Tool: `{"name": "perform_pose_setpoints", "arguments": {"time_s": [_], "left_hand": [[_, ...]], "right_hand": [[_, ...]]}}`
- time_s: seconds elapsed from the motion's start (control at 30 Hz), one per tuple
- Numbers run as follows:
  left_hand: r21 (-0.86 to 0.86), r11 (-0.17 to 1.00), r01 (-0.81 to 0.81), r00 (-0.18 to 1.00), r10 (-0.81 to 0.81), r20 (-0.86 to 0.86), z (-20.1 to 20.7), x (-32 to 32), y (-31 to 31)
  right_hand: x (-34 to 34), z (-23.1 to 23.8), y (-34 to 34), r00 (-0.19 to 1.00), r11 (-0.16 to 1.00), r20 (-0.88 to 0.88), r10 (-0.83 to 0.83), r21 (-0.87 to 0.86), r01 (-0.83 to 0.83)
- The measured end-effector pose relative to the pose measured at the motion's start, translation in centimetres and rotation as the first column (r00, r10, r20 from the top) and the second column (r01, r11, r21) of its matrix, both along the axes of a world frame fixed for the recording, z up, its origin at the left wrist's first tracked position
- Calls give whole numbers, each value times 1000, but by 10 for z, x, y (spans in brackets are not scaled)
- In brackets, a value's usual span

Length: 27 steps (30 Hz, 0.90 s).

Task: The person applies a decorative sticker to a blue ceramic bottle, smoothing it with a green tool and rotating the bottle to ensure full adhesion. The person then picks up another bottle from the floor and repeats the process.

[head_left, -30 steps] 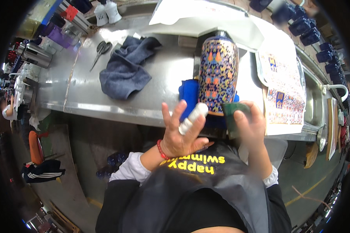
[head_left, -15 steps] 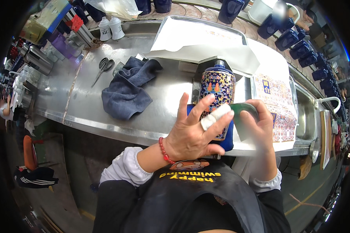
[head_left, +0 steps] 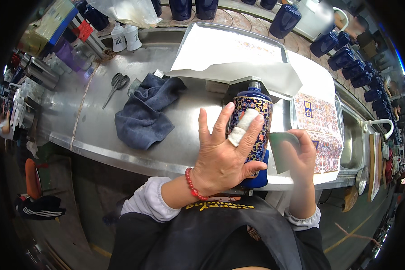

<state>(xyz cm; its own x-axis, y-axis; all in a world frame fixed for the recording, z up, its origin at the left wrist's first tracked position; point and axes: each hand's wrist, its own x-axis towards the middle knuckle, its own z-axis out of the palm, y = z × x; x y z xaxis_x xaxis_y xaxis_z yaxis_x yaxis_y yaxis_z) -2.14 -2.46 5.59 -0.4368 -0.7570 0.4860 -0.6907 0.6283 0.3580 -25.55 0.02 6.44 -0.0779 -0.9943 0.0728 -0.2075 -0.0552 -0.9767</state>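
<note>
Steel worktop (head_left: 96, 112) spans the frame from left to right of centre; metal tray (head_left: 183, 42) with white paper is set along upper centre, and patterned sheets (head_left: 328, 155) are laid out right of centre. Dark blue towel (head_left: 144, 117) is bunched left of centre. Bottle (head_left: 261, 140) is placed just right of centre, apparently laid on its side, with blue pad (head_left: 259, 179) showing beneath its lower end. Long axis runs nearly vertical in the frame; neck is pointed to the top edge, base to the bottom, at the worktop's front edge. Glass or ceramic is guessed from the gloss, so: stiff, fairly heavy, fragile, slick if wet (wetness can't be confirmed here). Best gripped round the full body, with the base supported; the narrow neck should be left for steadying only, and rubbing of the patterned surface avoided. Left hand (head_left: 225, 159) is spread wide, back up, over the left side and front of the body; nothing is gripped, and the fingers look laid on the pattern, though firmness of contact can't be told. Right hand (head_left: 305, 157) is closed in a pinch, right of the bottle, on the right edge of green scraper (head_left: 281, 153); the scraper is thin, light, probably a bit flexible, and is held just beside the bottle. Scissors (head_left: 115, 87) are left at upper left, beyond the towel. White wrap (head_left: 245, 123) is worn on one left finger, over the bottle.
</note>
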Motion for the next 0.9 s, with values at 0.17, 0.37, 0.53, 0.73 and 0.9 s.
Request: {"name": "perform_pose_setpoints", "arguments": {"time_s": [0.17,0.37,0.53,0.73,0.9], "left_hand": [[132,991,-6,981,31,-189,-10,10,-16],[27,996,85,989,-81,-126,-5,0,-21],[-52,994,97,995,-96,30,2,0,-30],[-19,1000,-24,1000,24,-10,4,9,-36],[-96,994,44,998,-39,51,5,4,-38]], "right_hand": [[-3,1,-5,996,1000,87,-6,15,4],[-2,0,-11,999,1000,44,13,18,-14],[-9,-6,-13,1000,999,22,0,49,-1],[-10,-5,-13,998,999,56,-8,44,6],[-7,-3,-38,986,981,-131,106,-149,-126]]}}
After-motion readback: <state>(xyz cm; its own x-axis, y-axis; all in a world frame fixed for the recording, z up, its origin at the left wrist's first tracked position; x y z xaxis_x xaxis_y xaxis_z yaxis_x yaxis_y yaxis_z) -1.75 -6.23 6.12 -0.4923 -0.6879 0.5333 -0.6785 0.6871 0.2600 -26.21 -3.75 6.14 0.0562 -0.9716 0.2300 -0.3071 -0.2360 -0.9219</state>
